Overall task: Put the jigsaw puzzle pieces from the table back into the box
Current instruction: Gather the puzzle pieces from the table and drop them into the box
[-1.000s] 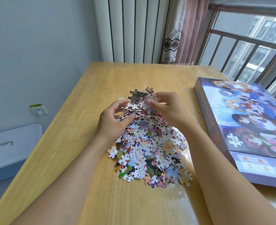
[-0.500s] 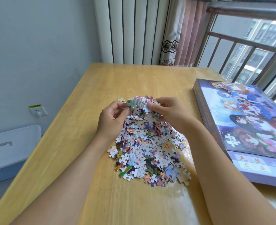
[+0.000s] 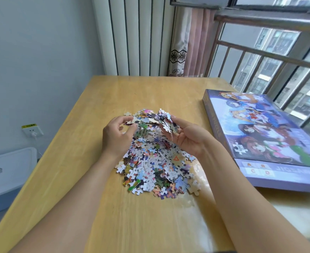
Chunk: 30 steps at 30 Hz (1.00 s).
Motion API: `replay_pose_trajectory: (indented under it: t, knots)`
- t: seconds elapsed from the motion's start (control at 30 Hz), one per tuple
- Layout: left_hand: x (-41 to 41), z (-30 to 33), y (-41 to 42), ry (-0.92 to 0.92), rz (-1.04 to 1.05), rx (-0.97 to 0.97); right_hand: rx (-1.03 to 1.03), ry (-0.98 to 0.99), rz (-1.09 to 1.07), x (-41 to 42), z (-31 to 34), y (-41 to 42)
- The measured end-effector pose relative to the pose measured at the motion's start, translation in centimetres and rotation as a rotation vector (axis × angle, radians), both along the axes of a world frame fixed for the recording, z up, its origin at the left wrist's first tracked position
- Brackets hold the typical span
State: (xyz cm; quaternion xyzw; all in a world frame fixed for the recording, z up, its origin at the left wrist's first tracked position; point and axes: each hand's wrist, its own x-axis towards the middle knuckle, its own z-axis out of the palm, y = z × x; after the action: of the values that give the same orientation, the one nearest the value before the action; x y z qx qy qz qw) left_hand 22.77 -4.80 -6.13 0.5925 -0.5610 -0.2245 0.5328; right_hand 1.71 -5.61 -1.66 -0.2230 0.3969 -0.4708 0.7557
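Observation:
A heap of colourful jigsaw puzzle pieces [image 3: 156, 165] lies in the middle of the wooden table [image 3: 81, 161]. My left hand [image 3: 116, 137] sits at the heap's far left side, thumb and curled fingers pinching a few pieces at the top. To the right of it, my right hand [image 3: 187, 137] is turned palm up and cups a clump of pieces [image 3: 168, 121] just above the heap. The purple puzzle box [image 3: 256, 128] with a cartoon picture on its lid lies shut on the table, to the right of the heap.
A window with metal railing [image 3: 271, 57] runs along the table's right side, with a curtain [image 3: 189, 44] at the far corner. A white storage bin [image 3: 6, 172] stands on the floor to the left, below a wall socket [image 3: 32, 131].
My hands were pressed together on the top of the heap. They have drawn apart, and my right hand has turned palm up with a clump of pieces in it.

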Motion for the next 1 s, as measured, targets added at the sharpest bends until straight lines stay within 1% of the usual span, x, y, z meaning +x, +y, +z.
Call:
replay_pose_trajectory:
  t: [0.1, 0.17, 0.27, 0.37, 0.43, 0.5, 0.57, 0.63, 0.7, 0.77, 0.83, 0.9, 0.97, 1.0]
  knots:
    - [-0.4, 0.1, 1.2, -0.1, -0.006, -0.175, 0.007, 0.02, -0.007, -0.7, 0.6, 1.5]
    - [-1.2, 0.3, 2.1, -0.127, -0.042, -0.249, 0.005, 0.095, -0.002, -1.4, 1.2, 2.5]
    - [-2.4, 1.0, 3.3, -0.166, -0.095, -0.271, -0.012, 0.229, 0.004, -1.9, 1.5, 3.5]
    - [-3.4, 2.2, 4.4, -0.173, -0.138, -0.251, -0.015, 0.254, -0.041, -2.5, 2.2, 4.7]
    - [-4.1, 3.0, 5.1, -0.22, -0.18, -0.256, -0.025, 0.235, -0.078, -3.4, 2.8, 5.4]
    - [-5.4, 3.4, 5.9, -0.321, -0.271, -0.249, -0.037, 0.223, -0.099, -4.8, 3.5, 6.3]
    - [-7.4, 3.7, 6.8, -0.446, -0.412, -0.228, -0.057, 0.223, -0.086, -6.2, 4.1, 7.2]
    - [-10.4, 3.6, 7.6, -0.582, -0.547, -0.255, -0.083, 0.218, -0.082, -8.1, 4.8, 8.3]
    - [-13.5, 3.1, 8.0, -0.732, -0.635, -0.285, -0.105, 0.215, -0.106, -9.8, 5.3, 9.3]
    - [-16.6, 2.6, 8.3, -0.811, -0.691, -0.273, -0.117, 0.219, -0.144, -11.5, 6.0, 10.5]
    - [-19.0, 2.0, 8.5, -0.835, -0.696, -0.291, -0.117, 0.226, -0.176, -12.8, 6.5, 11.5]
    - [-20.9, 1.7, 8.7, -0.824, -0.672, -0.361, -0.126, 0.237, -0.202, -14.3, 7.1, 12.4]
    - [-22.3, 2.4, 8.9, -0.744, -0.617, -0.391, -0.134, 0.242, -0.226, -15.7, 7.6, 13.1]
    - [-22.7, 3.1, 9.0, -0.687, -0.588, -0.345, -0.134, 0.23, -0.238, -16.3, 7.9, 13.5]
